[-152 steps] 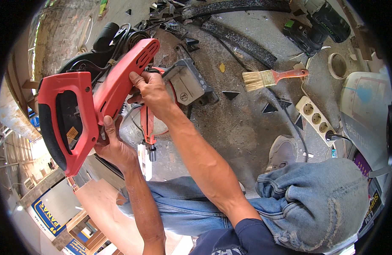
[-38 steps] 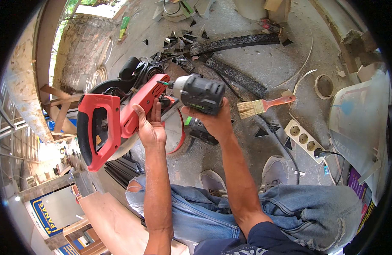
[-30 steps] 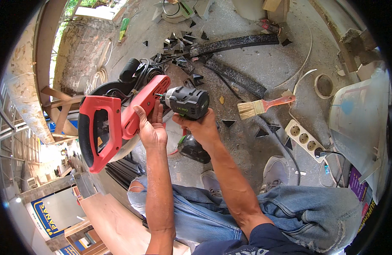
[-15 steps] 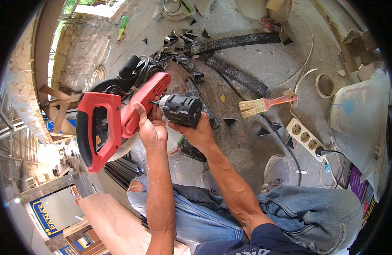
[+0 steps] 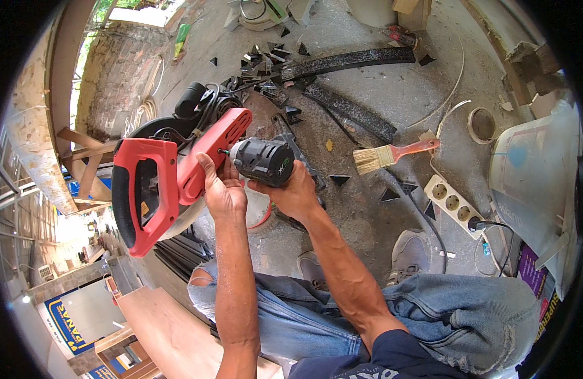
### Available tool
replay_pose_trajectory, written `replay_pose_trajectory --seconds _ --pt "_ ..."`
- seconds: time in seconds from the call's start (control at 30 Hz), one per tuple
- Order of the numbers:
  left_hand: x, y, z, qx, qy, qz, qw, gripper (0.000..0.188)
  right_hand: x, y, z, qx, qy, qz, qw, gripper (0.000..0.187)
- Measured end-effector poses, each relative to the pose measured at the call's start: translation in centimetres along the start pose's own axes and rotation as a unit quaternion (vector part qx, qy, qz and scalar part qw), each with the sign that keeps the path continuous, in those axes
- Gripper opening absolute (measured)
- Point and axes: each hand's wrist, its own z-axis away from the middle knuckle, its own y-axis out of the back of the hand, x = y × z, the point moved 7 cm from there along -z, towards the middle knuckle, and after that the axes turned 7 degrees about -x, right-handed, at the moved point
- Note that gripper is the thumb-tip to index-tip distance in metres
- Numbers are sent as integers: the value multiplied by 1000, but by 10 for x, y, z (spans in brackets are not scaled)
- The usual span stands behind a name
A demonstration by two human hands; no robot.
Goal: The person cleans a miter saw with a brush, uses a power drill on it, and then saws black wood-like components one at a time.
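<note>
A red-and-black mitre saw (image 5: 191, 165) with a D-shaped handle (image 5: 146, 196) stands in front of me on the left. My left hand (image 5: 227, 194) is palm up at its red cover, the thumb lying on the cover and the fingers bent at its edge, partly hidden. In my right hand (image 5: 296, 194) is a dark grey cordless drill driver (image 5: 265, 162), its back end turned toward me. The driver's bit (image 5: 223, 151) points left and meets the red cover. Its grip and lower part are mostly hidden behind my right hand and wrist.
A paintbrush (image 5: 392, 155) and a white power strip (image 5: 454, 208) lie on the right. Black offcuts (image 5: 266, 63) and black strips (image 5: 348, 62) litter the floor beyond. A whitish bucket (image 5: 525, 170) is far right, a plywood sheet (image 5: 177, 331) lower left.
The driver has tilted so that its back end faces me more, and its battery base has gone from sight. My left hand stays at the red cover.
</note>
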Motion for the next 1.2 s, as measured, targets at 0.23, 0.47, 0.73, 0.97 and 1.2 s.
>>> replay_pose_trajectory --seconds 0.23,0.47,0.73,0.97,1.2 --pt "3 1 0 -4 -17 -22 1000 60 4 -7 -1 7 38 -70 997 42" --pt "7 -1 3 1 -47 -50 998 58 -5 -1 1 -3 21 -25 999 43" --pt "7 -9 7 -9 -39 -21 999 51 0 -3 -2 -5 36 -45 998 44" --pt "7 -10 7 -13 -36 -15 999 47 1 -4 -3 -2 32 -33 999 44" --pt "7 -13 8 -19 -38 -9 999 44 3 -5 -4 -5 23 -23 999 45"
